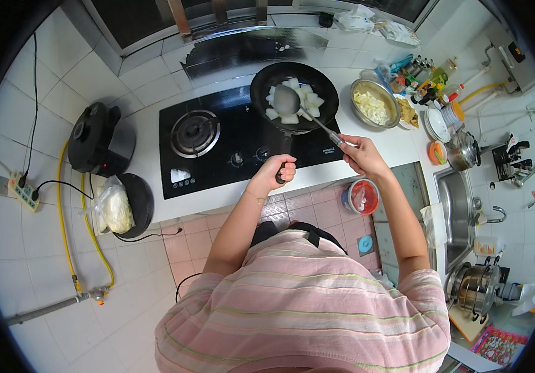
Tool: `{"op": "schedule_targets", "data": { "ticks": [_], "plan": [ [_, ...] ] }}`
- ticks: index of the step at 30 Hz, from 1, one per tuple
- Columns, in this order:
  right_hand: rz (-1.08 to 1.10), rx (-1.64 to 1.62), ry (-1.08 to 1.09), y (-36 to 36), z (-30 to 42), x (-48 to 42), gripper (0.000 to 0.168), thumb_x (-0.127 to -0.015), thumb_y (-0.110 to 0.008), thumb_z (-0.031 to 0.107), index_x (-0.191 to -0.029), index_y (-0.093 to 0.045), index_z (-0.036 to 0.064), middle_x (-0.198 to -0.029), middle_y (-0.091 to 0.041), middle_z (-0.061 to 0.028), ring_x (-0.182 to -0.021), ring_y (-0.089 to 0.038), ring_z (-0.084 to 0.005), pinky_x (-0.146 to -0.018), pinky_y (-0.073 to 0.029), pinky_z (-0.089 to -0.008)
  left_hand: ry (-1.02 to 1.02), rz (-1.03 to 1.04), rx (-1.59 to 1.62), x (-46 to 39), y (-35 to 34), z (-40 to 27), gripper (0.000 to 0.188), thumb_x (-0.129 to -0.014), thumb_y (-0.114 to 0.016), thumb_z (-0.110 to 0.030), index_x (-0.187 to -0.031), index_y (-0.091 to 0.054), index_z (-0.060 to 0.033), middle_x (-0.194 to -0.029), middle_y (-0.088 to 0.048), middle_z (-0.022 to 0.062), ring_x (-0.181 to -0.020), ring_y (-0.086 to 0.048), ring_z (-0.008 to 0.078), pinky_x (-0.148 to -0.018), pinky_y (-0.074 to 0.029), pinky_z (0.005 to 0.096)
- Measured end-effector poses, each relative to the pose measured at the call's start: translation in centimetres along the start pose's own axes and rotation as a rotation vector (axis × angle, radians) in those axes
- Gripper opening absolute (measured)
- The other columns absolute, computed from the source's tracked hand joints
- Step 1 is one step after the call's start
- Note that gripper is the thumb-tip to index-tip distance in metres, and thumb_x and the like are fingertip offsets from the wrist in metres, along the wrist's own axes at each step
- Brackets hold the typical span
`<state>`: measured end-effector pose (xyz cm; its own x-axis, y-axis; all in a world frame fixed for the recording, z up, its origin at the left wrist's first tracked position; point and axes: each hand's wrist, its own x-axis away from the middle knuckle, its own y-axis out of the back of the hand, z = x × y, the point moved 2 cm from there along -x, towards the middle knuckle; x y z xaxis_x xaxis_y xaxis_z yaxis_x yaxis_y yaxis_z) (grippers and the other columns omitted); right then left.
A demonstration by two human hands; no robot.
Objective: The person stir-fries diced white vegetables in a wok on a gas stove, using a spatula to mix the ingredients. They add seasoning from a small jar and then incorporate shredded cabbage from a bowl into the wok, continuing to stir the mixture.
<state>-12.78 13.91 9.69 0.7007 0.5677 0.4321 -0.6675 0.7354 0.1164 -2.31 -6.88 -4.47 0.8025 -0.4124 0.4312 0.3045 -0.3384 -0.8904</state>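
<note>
A black wok (pixel 326 91) sits on the right burner of a gas cooktop (pixel 230 154). Pale, chunky vegetable pieces (pixel 313 99) lie in it. My left hand (pixel 274 172) is closed around the wok's dark handle (pixel 280 176), in front of the cooktop. In my right hand (pixel 363 154) is the grip of a metal spatula (pixel 287 99). Its broad blade lies over the left part of the pieces and hides some of them. A steel bowl (pixel 358 112) of chopped pale-yellow vegetable (pixel 370 106) stands just right of the wok.
Left of the cooktop is a black electric cooker (pixel 102 140), with a bagged cabbage (pixel 116 214) nearby. Sauce bottles (pixel 424 88), a plate of food (pixel 407 113) and stacked dishes (pixel 435 125) crowd the right counter. A sink (pixel 452 210) lies farther right. On the floor stands a red bin (pixel 371 196).
</note>
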Motion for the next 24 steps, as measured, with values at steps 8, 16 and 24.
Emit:
{"op": "schedule_targets", "data": {
  "ticks": [8,16,24],
  "plan": [
    [-0.054,0.079,-0.04,0.8,-1.8,-0.4,0.047,-0.09,-0.056,0.013,-0.132,-0.044,-0.002,-0.06,-0.048,-0.0001,-0.041,-0.036,-0.0045,-0.034,-0.023,-0.0215,-0.023,-0.018,-0.008,0.0,0.0,0.1,0.03,-0.09,-0.046,-0.011,-0.061,-0.038,-0.0107,-0.053,-0.037,-0.0024,-0.039,-0.032,0.0055,-0.034,-0.026,0.0195],
    [-0.203,-0.032,0.099,1.4,-1.8,-0.3,0.042,-0.09,-0.058,0.012,-0.13,-0.05,0.003,-0.059,-0.05,0.0009,-0.04,-0.036,-0.0034,-0.034,-0.025,-0.0207,-0.175,-0.077,-0.125,-0.9,-0.4,-1.3,0.026,-0.09,-0.047,-0.008,-0.065,-0.04,-0.0115,-0.052,-0.039,-0.0021,-0.037,-0.033,0.0044,-0.03,-0.024,0.0212],
    [-0.438,0.415,0.466,4.5,-3.3,4.0,0.042,-0.083,-0.063,0.007,-0.125,-0.059,0.008,-0.063,-0.043,0.0069,-0.056,-0.033,-0.0024,-0.05,-0.03,-0.0202,-0.136,-0.107,-0.009,6.1,-2.4,1.8,0.031,-0.083,-0.05,-0.003,-0.056,-0.038,-0.0121,-0.047,-0.036,-0.0024,-0.036,-0.034,0.0075,-0.032,-0.021,0.0228]
  ]
}}
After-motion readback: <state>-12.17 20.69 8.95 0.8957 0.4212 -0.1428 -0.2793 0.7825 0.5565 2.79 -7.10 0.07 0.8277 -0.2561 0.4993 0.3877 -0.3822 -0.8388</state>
